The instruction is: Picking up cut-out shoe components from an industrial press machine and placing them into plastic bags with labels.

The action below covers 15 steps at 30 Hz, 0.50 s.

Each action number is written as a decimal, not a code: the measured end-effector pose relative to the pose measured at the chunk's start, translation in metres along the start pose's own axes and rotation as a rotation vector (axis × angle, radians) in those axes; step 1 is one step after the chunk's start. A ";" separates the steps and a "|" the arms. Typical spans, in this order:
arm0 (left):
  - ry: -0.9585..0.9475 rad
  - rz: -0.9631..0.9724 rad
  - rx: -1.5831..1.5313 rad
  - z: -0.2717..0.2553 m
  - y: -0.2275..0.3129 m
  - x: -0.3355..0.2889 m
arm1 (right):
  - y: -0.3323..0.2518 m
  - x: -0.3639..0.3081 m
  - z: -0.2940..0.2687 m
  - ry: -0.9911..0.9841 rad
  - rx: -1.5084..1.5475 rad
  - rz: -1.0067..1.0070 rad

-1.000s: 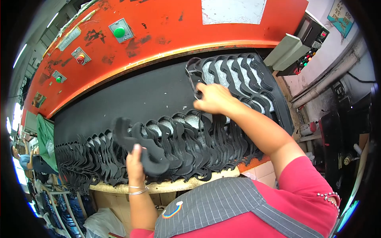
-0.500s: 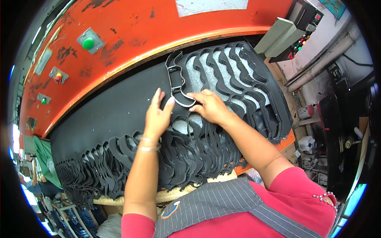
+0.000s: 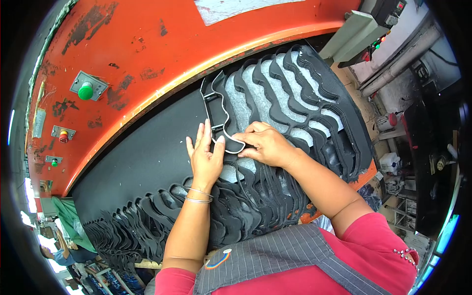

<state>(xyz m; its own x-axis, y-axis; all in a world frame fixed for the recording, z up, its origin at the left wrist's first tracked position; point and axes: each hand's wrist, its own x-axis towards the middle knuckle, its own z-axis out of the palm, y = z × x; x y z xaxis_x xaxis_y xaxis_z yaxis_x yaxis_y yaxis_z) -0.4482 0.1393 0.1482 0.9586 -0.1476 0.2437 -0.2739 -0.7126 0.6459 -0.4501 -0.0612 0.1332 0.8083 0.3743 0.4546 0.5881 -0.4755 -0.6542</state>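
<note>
A metal cutting die (image 3: 213, 96), shaped as a long wavy outline with crossbars, stands on a black foam-like sheet (image 3: 152, 147). My right hand (image 3: 270, 145) pinches the die's rounded near end between thumb and fingers. Against the die's left side lies my left hand (image 3: 205, 160), its fingers stretched and spread, with fingertips at the metal edge. Right of the die, wavy cut-outs in the sheet leave thin black strips (image 3: 280, 105) with a grey surface (image 3: 239, 105) showing between them.
Along the near edge hang many curling black offcuts (image 3: 231, 206). A scuffed orange machine beam (image 3: 147, 98) runs across the far side, carrying green buttons (image 3: 85, 91) and a red knob (image 3: 64, 136). A grey metal box (image 3: 353, 37) stands at the far right.
My view has shifted, with the beam looming larger. Both hands stay at the die's near end, which sits closer beside the cut-outs. My left hand's fingers are now more spread.
</note>
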 end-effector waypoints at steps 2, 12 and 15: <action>0.026 0.019 0.017 -0.001 0.000 0.001 | -0.002 0.003 -0.002 -0.028 -0.006 0.021; 0.398 -0.001 -0.477 -0.158 -0.023 -0.038 | -0.085 0.006 -0.024 0.222 -0.300 -0.004; 0.952 -0.044 -0.488 -0.256 -0.087 -0.072 | -0.146 0.020 -0.003 0.189 -0.041 -0.033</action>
<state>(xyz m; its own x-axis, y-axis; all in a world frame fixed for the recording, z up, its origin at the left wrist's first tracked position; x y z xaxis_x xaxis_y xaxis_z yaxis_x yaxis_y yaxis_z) -0.5135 0.3879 0.2599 0.5708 0.6177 0.5409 -0.4445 -0.3215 0.8361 -0.5200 0.0138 0.2396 0.7770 0.2361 0.5835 0.6123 -0.4989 -0.6134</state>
